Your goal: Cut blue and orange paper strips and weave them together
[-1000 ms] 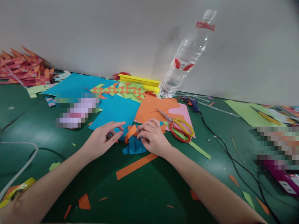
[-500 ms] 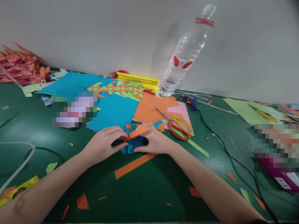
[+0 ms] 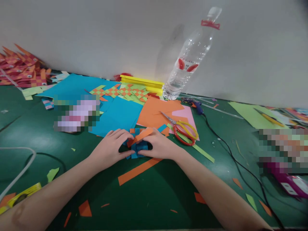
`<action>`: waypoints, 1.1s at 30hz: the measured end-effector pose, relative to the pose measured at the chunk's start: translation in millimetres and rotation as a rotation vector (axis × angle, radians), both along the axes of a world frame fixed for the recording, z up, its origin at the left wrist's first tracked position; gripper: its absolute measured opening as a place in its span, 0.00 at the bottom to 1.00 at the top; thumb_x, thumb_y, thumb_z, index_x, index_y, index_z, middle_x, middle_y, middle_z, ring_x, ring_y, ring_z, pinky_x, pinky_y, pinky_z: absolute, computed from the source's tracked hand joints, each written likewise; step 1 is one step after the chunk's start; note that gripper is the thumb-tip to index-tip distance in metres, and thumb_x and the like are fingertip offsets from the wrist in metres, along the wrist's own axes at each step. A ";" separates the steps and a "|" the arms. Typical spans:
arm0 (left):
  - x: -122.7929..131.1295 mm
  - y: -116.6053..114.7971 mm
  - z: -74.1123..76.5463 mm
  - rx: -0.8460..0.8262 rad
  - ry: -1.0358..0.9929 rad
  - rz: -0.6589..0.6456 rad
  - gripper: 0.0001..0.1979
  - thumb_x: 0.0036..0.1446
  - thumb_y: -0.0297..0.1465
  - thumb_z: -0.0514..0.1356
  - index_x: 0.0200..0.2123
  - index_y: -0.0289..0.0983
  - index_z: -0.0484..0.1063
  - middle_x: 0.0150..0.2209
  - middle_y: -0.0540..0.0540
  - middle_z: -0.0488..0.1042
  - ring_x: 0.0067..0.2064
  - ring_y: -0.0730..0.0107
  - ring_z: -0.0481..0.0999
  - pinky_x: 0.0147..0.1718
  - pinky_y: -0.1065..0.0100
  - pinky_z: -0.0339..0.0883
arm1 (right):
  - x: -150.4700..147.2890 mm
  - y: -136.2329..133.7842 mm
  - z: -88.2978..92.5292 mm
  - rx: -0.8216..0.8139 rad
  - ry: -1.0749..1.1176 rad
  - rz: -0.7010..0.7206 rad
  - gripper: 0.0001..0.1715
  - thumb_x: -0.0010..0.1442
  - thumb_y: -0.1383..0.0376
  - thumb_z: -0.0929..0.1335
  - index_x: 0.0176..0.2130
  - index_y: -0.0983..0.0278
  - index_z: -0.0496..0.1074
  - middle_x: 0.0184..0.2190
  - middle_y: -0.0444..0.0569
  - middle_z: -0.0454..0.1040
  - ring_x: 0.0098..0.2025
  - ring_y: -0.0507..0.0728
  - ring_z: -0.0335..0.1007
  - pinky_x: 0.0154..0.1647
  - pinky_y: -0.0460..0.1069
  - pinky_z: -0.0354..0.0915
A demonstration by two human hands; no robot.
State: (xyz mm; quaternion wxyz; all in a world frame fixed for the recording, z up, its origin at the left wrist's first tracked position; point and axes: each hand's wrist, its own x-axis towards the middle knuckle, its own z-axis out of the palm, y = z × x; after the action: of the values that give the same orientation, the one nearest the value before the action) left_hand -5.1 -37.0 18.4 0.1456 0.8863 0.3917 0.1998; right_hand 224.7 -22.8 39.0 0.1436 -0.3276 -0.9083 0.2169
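Between my two hands is a small weave of blue and orange paper strips (image 3: 139, 147). My left hand (image 3: 113, 146) is closed on its left edge, thumb low and fingers above. My right hand (image 3: 160, 144) pinches the right side, thumb at the lower edge. One orange paper strip (image 3: 141, 136) slants up across the weave between my fingers, its far end by my right hand. Just below, a loose orange strip (image 3: 137, 172) lies on the green table. The fingertips partly cover the weave.
Red-and-yellow scissors (image 3: 185, 131) lie right of my hands on orange and pink paper. Behind are blue sheets (image 3: 117, 115), woven paper fish (image 3: 130, 92) and a tilted water bottle (image 3: 185, 64). A glue gun (image 3: 197, 106) trails a black cord (image 3: 228, 147) along the right.
My left hand has shifted slightly right, and its fingers have moved along the weave's left side. The slanting orange strip has tilted a little. My right hand stays nearly in place.
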 end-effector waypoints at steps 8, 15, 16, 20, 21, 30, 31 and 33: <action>-0.4 3.8 -2.9 0.001 0.011 0.019 0.10 0.59 0.36 0.62 0.38 0.38 0.67 0.39 0.47 0.71 0.41 0.60 0.68 0.40 0.61 0.60 | -7.3 1.5 9.1 0.051 -0.057 0.023 0.09 0.60 0.63 0.68 0.40 0.63 0.75 0.40 0.50 0.78 0.44 0.58 0.70 0.49 0.55 0.60; -1.3 6.8 -7.1 -0.031 0.009 0.036 0.10 0.58 0.35 0.63 0.39 0.39 0.66 0.39 0.48 0.72 0.41 0.60 0.68 0.40 0.61 0.60 | -9.1 6.0 18.4 0.049 -0.121 0.017 0.11 0.62 0.60 0.66 0.35 0.62 0.76 0.32 0.47 0.78 0.39 0.56 0.70 0.46 0.53 0.59; -1.3 7.0 -7.5 -0.037 0.004 0.040 0.10 0.57 0.36 0.63 0.38 0.39 0.66 0.38 0.48 0.72 0.41 0.60 0.68 0.40 0.61 0.60 | -8.8 6.4 19.4 0.044 -0.125 0.009 0.11 0.62 0.60 0.66 0.34 0.62 0.77 0.30 0.47 0.78 0.37 0.56 0.70 0.44 0.52 0.60; -0.8 7.2 -8.2 -0.052 -0.009 0.046 0.10 0.57 0.36 0.63 0.38 0.39 0.65 0.38 0.48 0.72 0.42 0.60 0.69 0.40 0.61 0.60 | -7.9 8.4 22.5 0.020 -0.175 -0.067 0.17 0.62 0.57 0.66 0.28 0.64 0.76 0.24 0.47 0.74 0.32 0.55 0.67 0.34 0.49 0.57; -0.6 7.1 -8.0 -0.058 -0.010 0.046 0.10 0.57 0.35 0.63 0.37 0.39 0.65 0.38 0.48 0.72 0.42 0.60 0.69 0.40 0.60 0.60 | -8.0 9.4 23.5 0.011 -0.189 -0.085 0.19 0.62 0.57 0.66 0.27 0.64 0.76 0.23 0.47 0.74 0.31 0.54 0.67 0.32 0.49 0.56; -0.6 7.6 -7.1 -0.075 -0.014 0.034 0.10 0.57 0.36 0.63 0.38 0.39 0.66 0.39 0.47 0.73 0.42 0.59 0.70 0.40 0.60 0.60 | -19.2 23.9 44.8 -0.137 -0.298 -0.040 0.14 0.61 0.59 0.67 0.34 0.63 0.80 0.29 0.48 0.79 0.30 0.53 0.70 0.29 0.47 0.56; -0.9 7.7 -7.5 -0.072 -0.014 0.032 0.11 0.57 0.37 0.63 0.38 0.39 0.66 0.39 0.47 0.73 0.42 0.59 0.70 0.40 0.60 0.59 | -20.8 25.8 46.6 -0.153 -0.311 -0.025 0.13 0.61 0.59 0.67 0.33 0.64 0.79 0.29 0.49 0.79 0.30 0.53 0.70 0.29 0.47 0.57; -1.6 8.0 -8.7 -0.067 -0.016 0.038 0.11 0.57 0.37 0.62 0.39 0.40 0.66 0.39 0.47 0.73 0.42 0.59 0.71 0.40 0.60 0.59 | -22.7 29.9 49.0 -0.194 -0.322 -0.026 0.14 0.61 0.59 0.67 0.32 0.64 0.79 0.28 0.48 0.79 0.29 0.52 0.69 0.29 0.46 0.57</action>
State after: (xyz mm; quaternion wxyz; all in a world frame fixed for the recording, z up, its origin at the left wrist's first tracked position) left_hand -6.7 -29.1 9.7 0.1745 0.8717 0.4138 0.1963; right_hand 202.0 7.2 88.0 -0.0334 -0.3820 -0.8901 0.2464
